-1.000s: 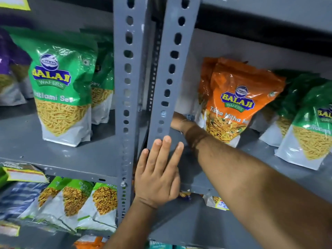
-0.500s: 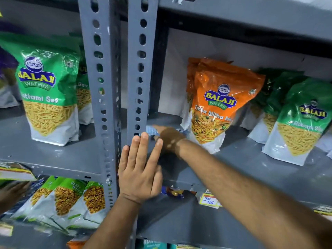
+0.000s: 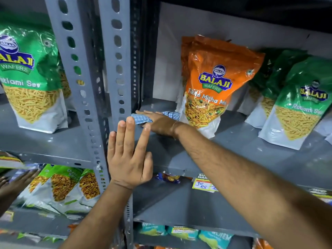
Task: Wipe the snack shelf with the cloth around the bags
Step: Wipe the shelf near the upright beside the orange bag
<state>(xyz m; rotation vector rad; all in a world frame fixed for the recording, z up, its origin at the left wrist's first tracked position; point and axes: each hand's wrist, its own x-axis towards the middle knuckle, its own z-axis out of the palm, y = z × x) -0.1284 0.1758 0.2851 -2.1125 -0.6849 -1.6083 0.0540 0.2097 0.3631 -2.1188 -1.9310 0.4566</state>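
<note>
Snack shelf [image 3: 233, 141], grey metal, seen from above and in front. The cloth [image 3: 142, 118], blue-and-white checked, lies flat on the shelf at its left end, just beside the perforated upright post [image 3: 118, 69] and immediately left of the orange bag [image 3: 213, 83]. The right hand [image 3: 158, 123] rests palm-down on top of the cloth, its fingers [image 3: 143, 113] extended and nearly flat, pointing left toward the post; the cloth shows beyond the fingertips and behind the knuckles, pressed between palm and shelf rather than pinched. The right wrist lies just in front of the orange bag's base; whether it touches the bag cannot be told.

The left hand [image 3: 129, 159] is held open in front of the shelf's front edge, fingers straight and slightly spread, pointing upward. It holds nothing, and contact with the post or the edge cannot be told.

Green bags [image 3: 294, 108] stand upright further right on the same shelf, well apart from the cloth. Another green bag [image 3: 30, 78] stands on the neighbouring shelf, left of the posts.
</note>
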